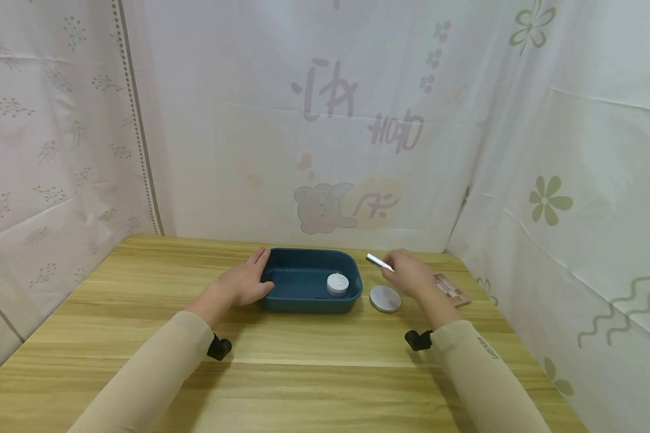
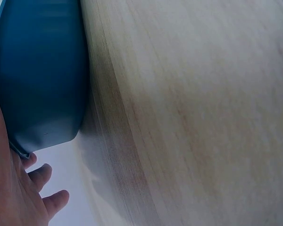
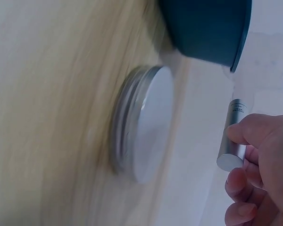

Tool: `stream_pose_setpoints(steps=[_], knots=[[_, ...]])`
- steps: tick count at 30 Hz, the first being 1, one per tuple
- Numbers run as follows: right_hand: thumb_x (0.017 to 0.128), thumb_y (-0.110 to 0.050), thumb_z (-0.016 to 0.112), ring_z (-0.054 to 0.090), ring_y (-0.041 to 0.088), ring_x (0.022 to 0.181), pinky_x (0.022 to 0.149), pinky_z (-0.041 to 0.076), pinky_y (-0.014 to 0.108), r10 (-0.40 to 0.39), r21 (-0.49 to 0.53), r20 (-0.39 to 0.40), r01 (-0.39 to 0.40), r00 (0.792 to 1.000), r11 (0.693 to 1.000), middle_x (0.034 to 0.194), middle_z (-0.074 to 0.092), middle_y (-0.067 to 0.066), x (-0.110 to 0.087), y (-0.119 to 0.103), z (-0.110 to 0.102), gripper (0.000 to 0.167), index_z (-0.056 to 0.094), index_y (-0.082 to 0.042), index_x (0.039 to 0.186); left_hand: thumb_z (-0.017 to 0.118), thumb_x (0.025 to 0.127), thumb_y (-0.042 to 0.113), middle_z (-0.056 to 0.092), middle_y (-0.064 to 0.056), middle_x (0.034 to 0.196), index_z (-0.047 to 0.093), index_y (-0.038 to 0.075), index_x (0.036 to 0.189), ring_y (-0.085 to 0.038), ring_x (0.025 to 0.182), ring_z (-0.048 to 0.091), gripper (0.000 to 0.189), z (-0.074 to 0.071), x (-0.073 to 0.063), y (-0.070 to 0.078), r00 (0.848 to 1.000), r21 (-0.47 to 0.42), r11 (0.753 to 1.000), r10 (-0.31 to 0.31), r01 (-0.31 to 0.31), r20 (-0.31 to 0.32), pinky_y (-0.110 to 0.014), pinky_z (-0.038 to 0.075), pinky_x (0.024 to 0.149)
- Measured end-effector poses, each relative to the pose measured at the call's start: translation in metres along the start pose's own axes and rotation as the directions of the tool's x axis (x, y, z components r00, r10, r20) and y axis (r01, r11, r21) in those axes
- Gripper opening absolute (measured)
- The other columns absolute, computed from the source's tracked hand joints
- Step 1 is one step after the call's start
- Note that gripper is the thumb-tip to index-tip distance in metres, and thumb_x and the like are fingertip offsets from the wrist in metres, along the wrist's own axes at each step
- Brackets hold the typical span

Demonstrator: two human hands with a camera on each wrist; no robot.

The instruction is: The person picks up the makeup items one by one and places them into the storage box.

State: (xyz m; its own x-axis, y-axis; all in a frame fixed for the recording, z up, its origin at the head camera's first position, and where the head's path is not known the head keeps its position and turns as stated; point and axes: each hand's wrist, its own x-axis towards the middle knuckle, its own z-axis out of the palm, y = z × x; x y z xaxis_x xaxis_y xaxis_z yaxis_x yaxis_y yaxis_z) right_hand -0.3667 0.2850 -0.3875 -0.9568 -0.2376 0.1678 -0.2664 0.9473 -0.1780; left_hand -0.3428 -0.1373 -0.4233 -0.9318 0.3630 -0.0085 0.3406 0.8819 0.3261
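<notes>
A dark blue rectangular bin point(image 1: 303, 305) stands on the table. My left hand point(image 1: 245, 281) holds its left rim, the thumb over the edge; the left wrist view shows the bin's outer wall point(image 2: 42, 70) beside the fingers. Inside the bin, at its right end, sits a small round white container point(image 1: 337, 284). To the right of the bin, my right hand point(image 1: 411, 275) pinches a slim silver tube point(image 3: 233, 134) between thumb and fingers, raised above the table. Below that hand lies a flat round silver tin point(image 1: 385, 299), also large in the right wrist view.
A flat checkered brown-and-pink piece point(image 1: 451, 290) lies at the right, partly behind my right forearm. The wooden table point(image 1: 303, 385) ends at patterned curtains point(image 1: 238, 150) at the back and both sides.
</notes>
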Motion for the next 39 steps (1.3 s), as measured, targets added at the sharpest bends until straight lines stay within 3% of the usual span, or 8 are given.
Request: stream_pose_setpoints(steps=[20, 39], knots=[[0.105, -0.027, 0.066, 0.067, 0.025, 0.099, 0.086, 0.060, 0.051, -0.087, 0.042, -0.082, 0.091, 0.993, 0.995, 0.118, 0.070, 0.010, -0.001, -0.048, -0.009, 0.029, 0.073, -0.008, 0.126, 0.052, 0.110, 0.038, 0.006, -0.019, 0.186, 0.005, 0.004, 0.177, -0.047, 0.164, 0.034, 0.089, -0.001, -0.001, 0.002, 1.000, -0.006, 1.000, -0.001, 0.001, -0.011, -0.063, 0.038, 0.128], [0.110, -0.032, 0.065, 0.069, 0.024, 0.102, 0.090, 0.061, 0.048, -0.164, 0.004, -0.023, 0.164, 0.986, 0.986, 0.122, 0.070, 0.007, -0.007, -0.079, -0.009, 0.031, 0.071, -0.012, 0.132, 0.051, 0.109, 0.040, 0.005, -0.019, 0.186, 0.004, 0.004, 0.177, -0.046, 0.166, 0.031, 0.090, -0.001, -0.001, 0.001, 1.000, -0.005, 1.000, -0.003, 0.003, -0.006, -0.063, 0.037, 0.129]])
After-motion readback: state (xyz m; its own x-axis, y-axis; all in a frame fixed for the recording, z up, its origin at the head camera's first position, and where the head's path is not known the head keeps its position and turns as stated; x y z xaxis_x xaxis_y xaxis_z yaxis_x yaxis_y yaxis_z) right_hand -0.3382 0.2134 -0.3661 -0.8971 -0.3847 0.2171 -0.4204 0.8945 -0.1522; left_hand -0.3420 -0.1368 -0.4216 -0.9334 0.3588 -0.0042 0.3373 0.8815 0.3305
